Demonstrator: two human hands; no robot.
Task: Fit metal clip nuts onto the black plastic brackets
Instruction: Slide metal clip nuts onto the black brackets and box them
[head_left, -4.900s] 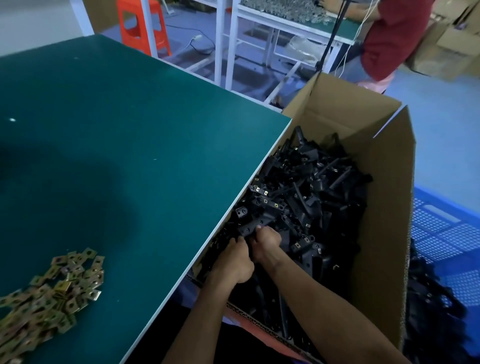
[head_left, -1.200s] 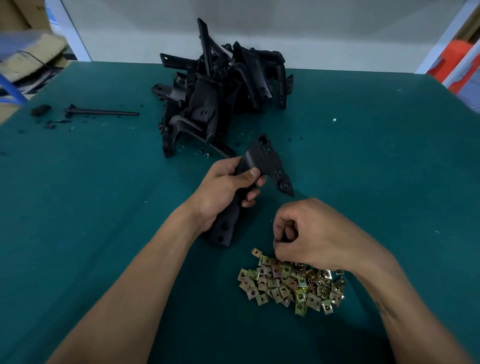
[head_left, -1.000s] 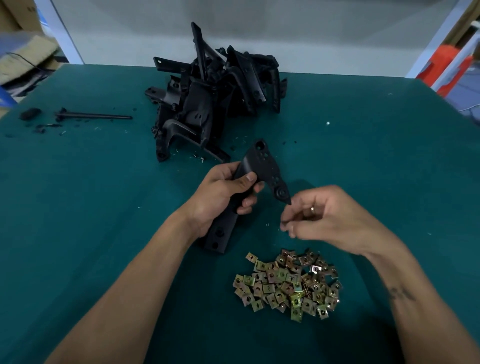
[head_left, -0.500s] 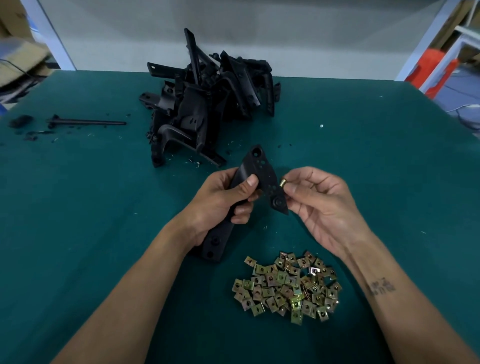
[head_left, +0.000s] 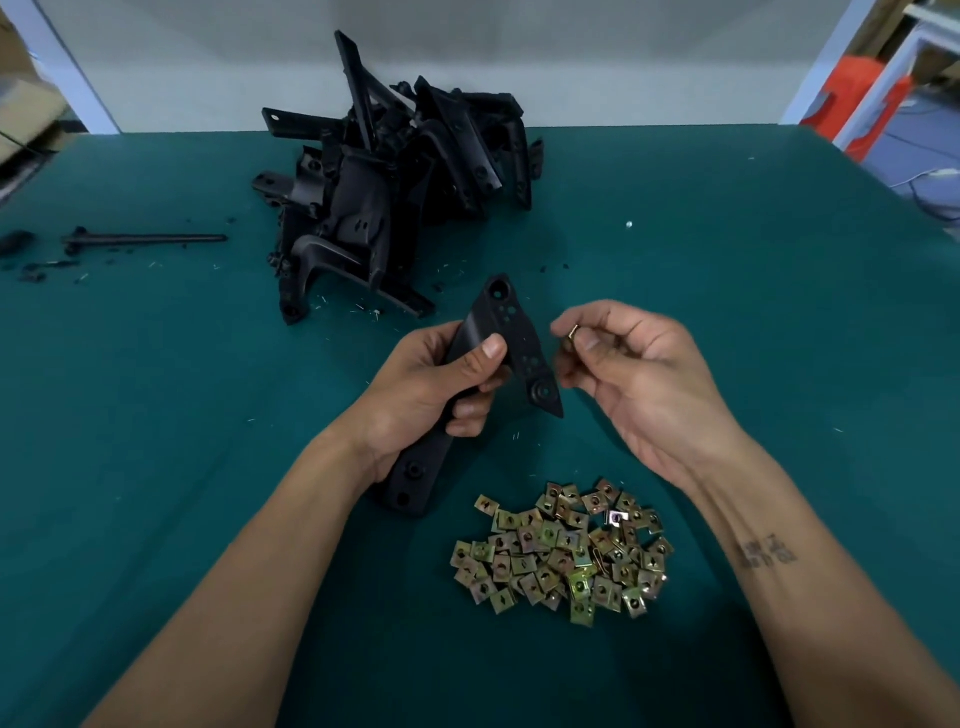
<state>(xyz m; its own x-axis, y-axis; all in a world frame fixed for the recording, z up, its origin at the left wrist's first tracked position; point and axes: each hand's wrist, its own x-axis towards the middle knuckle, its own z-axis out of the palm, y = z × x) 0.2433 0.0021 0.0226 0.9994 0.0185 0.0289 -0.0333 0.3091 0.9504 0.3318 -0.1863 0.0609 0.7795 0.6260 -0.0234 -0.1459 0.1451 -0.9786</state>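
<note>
Left hand: the left hand (head_left: 421, 395) is gripping a black plastic bracket (head_left: 511, 338) at mid-frame, thumb lying across its face and fingers curling round behind.
Held bracket: it is running diagonally, its broad holed end pointing up toward the frame centre, its narrow end sitting just above the table (head_left: 156, 415) below the wrist.
Right hand: the right hand (head_left: 639, 374) is pinching a small metal clip nut (head_left: 573, 331) between thumb and forefinger, palm turning up, the other fingers curling loosely.
Clip nut position: it is hovering just right of the bracket's upper edge, apart from it, not touching.
Clip nut pile: a heap of brass-coloured clip nuts (head_left: 563, 551) is lying on the green surface at lower centre, between the two forearms.
Bracket pile: a stack of black brackets (head_left: 395, 176) is sitting at upper centre, near the far table edge.
Left side: a thin black rod (head_left: 145, 239) and dark crumbs are lying at the upper left.
Background: an orange stool (head_left: 857, 109) is showing at upper right.
</note>
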